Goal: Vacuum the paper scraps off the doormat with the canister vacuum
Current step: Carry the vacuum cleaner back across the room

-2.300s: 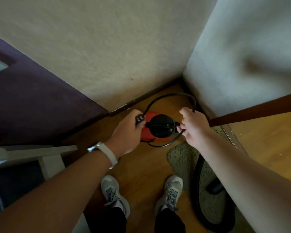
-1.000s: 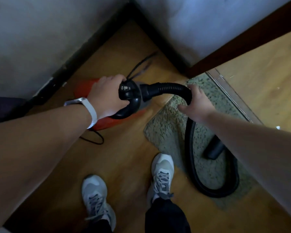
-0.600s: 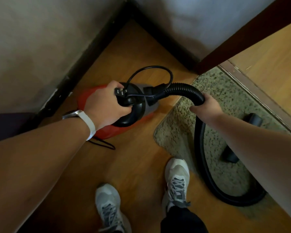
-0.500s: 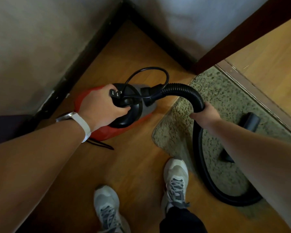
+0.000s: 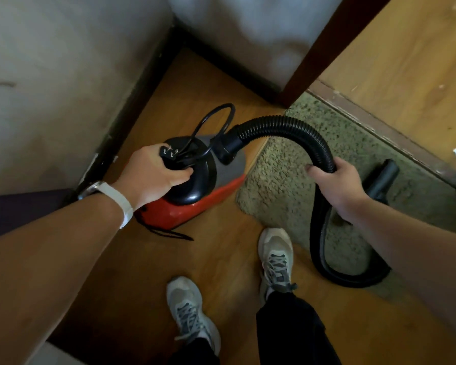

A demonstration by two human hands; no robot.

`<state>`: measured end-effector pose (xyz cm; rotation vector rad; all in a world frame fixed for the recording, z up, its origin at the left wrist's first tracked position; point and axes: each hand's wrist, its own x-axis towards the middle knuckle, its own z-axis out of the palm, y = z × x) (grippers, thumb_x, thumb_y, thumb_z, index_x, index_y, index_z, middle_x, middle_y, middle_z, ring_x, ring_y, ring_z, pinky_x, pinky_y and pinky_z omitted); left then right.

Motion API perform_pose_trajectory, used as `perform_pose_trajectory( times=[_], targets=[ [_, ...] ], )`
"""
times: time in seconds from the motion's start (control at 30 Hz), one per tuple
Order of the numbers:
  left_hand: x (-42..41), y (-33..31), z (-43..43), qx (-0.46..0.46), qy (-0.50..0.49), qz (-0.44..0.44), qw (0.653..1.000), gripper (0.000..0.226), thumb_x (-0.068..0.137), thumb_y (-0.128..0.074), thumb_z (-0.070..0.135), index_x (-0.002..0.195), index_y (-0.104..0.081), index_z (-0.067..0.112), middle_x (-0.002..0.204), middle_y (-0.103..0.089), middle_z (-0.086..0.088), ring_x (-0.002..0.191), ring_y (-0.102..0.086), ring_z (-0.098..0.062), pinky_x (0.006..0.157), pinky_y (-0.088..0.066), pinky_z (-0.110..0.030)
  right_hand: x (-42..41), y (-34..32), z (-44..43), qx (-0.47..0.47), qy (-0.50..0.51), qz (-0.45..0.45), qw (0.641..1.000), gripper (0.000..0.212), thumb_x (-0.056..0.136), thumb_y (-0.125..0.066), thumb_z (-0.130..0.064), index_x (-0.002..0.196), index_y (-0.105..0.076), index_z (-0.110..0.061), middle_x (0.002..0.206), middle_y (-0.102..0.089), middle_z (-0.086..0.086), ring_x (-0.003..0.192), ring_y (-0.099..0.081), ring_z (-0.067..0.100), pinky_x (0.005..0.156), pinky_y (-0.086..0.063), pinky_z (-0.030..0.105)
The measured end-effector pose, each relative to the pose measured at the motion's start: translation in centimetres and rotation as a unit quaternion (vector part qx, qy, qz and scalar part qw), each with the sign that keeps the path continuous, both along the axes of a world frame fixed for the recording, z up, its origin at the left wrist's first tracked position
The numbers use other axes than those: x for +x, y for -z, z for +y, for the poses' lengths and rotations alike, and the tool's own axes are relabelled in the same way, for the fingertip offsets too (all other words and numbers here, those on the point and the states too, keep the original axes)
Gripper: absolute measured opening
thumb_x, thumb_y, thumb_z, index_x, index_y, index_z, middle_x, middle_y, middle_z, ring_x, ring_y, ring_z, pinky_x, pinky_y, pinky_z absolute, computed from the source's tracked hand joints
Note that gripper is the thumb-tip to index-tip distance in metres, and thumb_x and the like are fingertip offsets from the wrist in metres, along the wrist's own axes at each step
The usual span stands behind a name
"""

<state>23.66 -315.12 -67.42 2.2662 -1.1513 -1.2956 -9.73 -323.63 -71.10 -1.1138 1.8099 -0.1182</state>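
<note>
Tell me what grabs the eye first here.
The red vacuum is at centre, the left hand gripping its black top together with the plug. From it the black hose arches right into the right hand, above the green doormat where the nozzle lies.

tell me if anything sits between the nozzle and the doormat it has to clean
Nothing visible does: the nozzle already lies on the doormat. Only the vacuum's own hose, gripped by the right hand, loops across the mat's near part, and that forearm hides some of it.
</note>
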Motion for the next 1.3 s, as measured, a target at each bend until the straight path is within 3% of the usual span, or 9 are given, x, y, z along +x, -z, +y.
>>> perform_pose_trajectory(
  times=[0.17, 0.27, 0.5, 0.63, 0.73, 0.8, 0.97, 1.1, 1.3],
  targets=[
    [-2.0, -6.4, 1.2, -0.014, -0.049, 0.025, 0.998, 0.013, 0.077, -0.082, 0.024, 0.076, -0.069, 0.022, 0.075, -0.071, 0.007, 0.079, -0.068, -0.008, 0.072, -0.054, -0.027, -0.1, -8.1, 0.2, -0.016, 0.038, -0.004, 0.999, 0.020, 0.090, -0.070, -0.030, 0.102, -0.062, -0.017, 0.076, -0.060, 0.010, 0.065, -0.057, 0.026, 0.059, -0.044, 0.034],
    [-3.3, -11.0, 2.6, -0.028, -0.067, 0.027, 0.997, 0.015, 0.077, -0.082, 0.025, 0.074, -0.068, 0.021, 0.072, -0.071, 0.004, 0.075, -0.068, -0.010, 0.070, -0.055, -0.031, 0.0, -14.3, 0.4, -0.043, 0.027, 0.019, 0.999, 0.019, 0.089, -0.070, -0.029, 0.103, -0.061, -0.020, 0.080, -0.064, 0.013, 0.065, -0.061, 0.030, 0.058, -0.050, 0.038],
    [-5.1, -26.5, 5.4, -0.068, -0.077, 0.022, 0.994, 0.013, 0.082, -0.078, 0.029, 0.078, -0.065, 0.025, 0.075, -0.066, 0.006, 0.072, -0.061, -0.007, 0.063, -0.047, -0.026, 0.1, -32.4, 3.4, -0.116, -0.027, 0.106, 0.987, 0.040, 0.085, -0.074, -0.025, 0.122, -0.057, -0.023, 0.091, -0.064, -0.002, 0.072, -0.063, 0.014, 0.052, -0.047, 0.026],
    [-5.8, -36.6, 7.0, -0.106, -0.050, 0.049, 0.992, 0.015, 0.084, -0.077, 0.030, 0.078, -0.063, 0.029, 0.076, -0.065, 0.008, 0.071, -0.058, -0.004, 0.058, -0.042, -0.023, -0.6, -43.4, 6.1, -0.140, -0.025, 0.130, 0.981, 0.031, 0.086, -0.073, -0.025, 0.113, -0.060, -0.019, 0.084, -0.065, 0.001, 0.068, -0.063, 0.017, 0.050, -0.045, 0.027],
    [-6.2, -43.0, 7.8, -0.129, -0.039, 0.069, 0.989, 0.016, 0.082, -0.078, 0.032, 0.079, -0.062, 0.033, 0.081, -0.066, 0.009, 0.077, -0.061, -0.008, 0.070, -0.052, -0.033, -1.2, -51.0, 8.1, -0.173, -0.012, 0.139, 0.975, 0.026, 0.087, -0.072, -0.027, 0.108, -0.057, -0.020, 0.082, -0.064, 0.002, 0.068, -0.063, 0.019, 0.055, -0.048, 0.030],
    [-7.1, -47.1, 8.2, -0.140, -0.026, 0.084, 0.986, 0.015, 0.081, -0.077, 0.035, 0.081, -0.062, 0.036, 0.085, -0.067, 0.009, 0.081, -0.062, -0.008, 0.078, -0.055, -0.037, -1.8, -55.4, 9.6, -0.196, 0.007, 0.132, 0.972, 0.022, 0.088, -0.071, -0.026, 0.103, -0.056, -0.021, 0.081, -0.063, 0.003, 0.067, -0.062, 0.020, 0.054, -0.047, 0.031],
    [-10.5, -55.7, 8.4, -0.176, 0.012, 0.095, 0.980, 0.015, 0.077, -0.080, 0.035, 0.081, -0.066, 0.032, 0.080, -0.069, 0.009, 0.079, -0.064, -0.009, 0.079, -0.055, -0.036, -4.7, -64.4, 13.2, -0.242, 0.091, 0.099, 0.961, 0.017, 0.084, -0.072, -0.025, 0.091, -0.056, -0.024, 0.076, -0.064, 0.006, 0.066, -0.062, 0.023, 0.054, -0.043, 0.032],
    [-14.6, -61.8, 8.3, -0.209, 0.051, 0.100, 0.972, 0.018, 0.075, -0.082, 0.038, 0.078, -0.066, 0.031, 0.077, -0.068, 0.011, 0.077, -0.062, -0.005, 0.072, -0.050, -0.031, -8.0, -70.1, 16.2, -0.282, 0.159, 0.044, 0.945, 0.018, 0.083, -0.073, -0.023, 0.095, -0.058, -0.021, 0.081, -0.065, 0.012, 0.071, -0.063, 0.029, 0.059, -0.043, 0.034],
    [-23.1, -68.9, 8.9, -0.243, 0.080, 0.116, 0.960, 0.024, 0.074, -0.082, 0.043, 0.082, -0.061, 0.036, 0.084, -0.065, 0.013, 0.080, -0.057, -0.007, 0.079, -0.047, -0.034, -14.7, -77.1, 20.1, -0.355, 0.223, -0.035, 0.907, 0.016, 0.082, -0.070, -0.012, 0.094, -0.060, -0.014, 0.070, -0.057, 0.007, 0.057, -0.054, 0.017, 0.053, -0.041, 0.028]
  ],
)
